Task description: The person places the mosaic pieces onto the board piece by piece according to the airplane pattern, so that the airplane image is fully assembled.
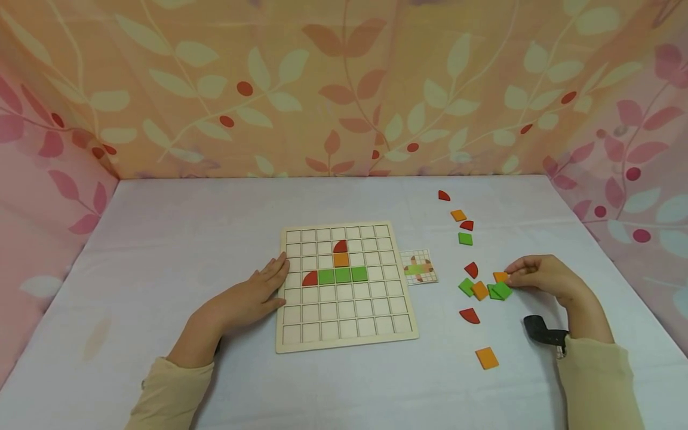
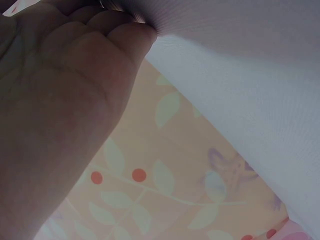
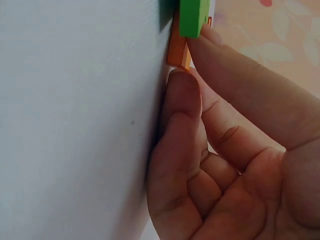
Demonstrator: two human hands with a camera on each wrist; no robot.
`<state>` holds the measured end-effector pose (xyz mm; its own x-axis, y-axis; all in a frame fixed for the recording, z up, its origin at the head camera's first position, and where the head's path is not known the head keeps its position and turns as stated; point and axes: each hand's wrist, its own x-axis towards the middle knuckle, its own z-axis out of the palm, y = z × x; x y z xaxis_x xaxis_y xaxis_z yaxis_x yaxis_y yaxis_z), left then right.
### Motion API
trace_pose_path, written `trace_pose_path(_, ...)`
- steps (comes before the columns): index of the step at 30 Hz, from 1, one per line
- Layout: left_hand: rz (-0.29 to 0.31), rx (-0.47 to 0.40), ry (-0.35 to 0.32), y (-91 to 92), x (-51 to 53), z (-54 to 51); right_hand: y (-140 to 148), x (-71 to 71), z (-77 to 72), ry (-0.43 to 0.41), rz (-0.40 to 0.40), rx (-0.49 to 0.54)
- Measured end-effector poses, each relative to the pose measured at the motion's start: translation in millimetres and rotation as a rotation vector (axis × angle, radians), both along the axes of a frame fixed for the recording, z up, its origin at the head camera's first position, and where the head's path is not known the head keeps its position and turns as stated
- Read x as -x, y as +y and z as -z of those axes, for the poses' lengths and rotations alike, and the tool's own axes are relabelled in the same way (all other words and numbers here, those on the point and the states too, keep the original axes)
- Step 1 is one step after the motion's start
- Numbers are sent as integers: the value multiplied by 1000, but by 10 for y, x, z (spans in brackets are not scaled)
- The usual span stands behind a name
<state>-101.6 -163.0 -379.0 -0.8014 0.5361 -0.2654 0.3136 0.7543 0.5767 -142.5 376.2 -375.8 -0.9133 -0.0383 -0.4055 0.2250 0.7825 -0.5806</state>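
Observation:
A wooden grid board (image 1: 346, 346) holds a row of green tiles (image 1: 342, 275), a red quarter piece (image 1: 310, 278) at that row's left end, and an orange tile (image 1: 341, 260) with another red piece (image 1: 340, 246) above it. The left hand (image 1: 242, 301) lies with extended fingers against the board's left edge; in the left wrist view the hand (image 2: 75, 85) shows its palm side. Over the loose pieces, the right hand (image 1: 553, 280) pinches an orange tile (image 1: 500, 277) between thumb and finger. Close up, the right hand (image 3: 220, 140) has that orange tile (image 3: 178, 47) and a green tile (image 3: 190, 19) at its fingertips.
A small pattern card (image 1: 420, 267) lies against the board's right side. Loose red, orange and green pieces, such as an orange tile (image 1: 487, 358) and a red one (image 1: 444, 195), are scattered right of the card. A floral curtain (image 1: 344, 89) stands behind the white table (image 1: 161, 221).

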Motion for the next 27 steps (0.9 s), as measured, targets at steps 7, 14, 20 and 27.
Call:
trace_pose_path(7,-7,0,-7,-5,-2,-11,-56,-8,-8,6,-10,-9)
trace_pose_path(14,-19,0,-25,-5,-6,2,-77,-2,0,8,5,-25)
trace_pose_path(20,-16,0,-20,-1,-5,0,-74,-28,-3,53,26,-3)
trace_pose_path(27,-4,-10,-10,7,-6,-27,-117,-36,-15,109,76,72)
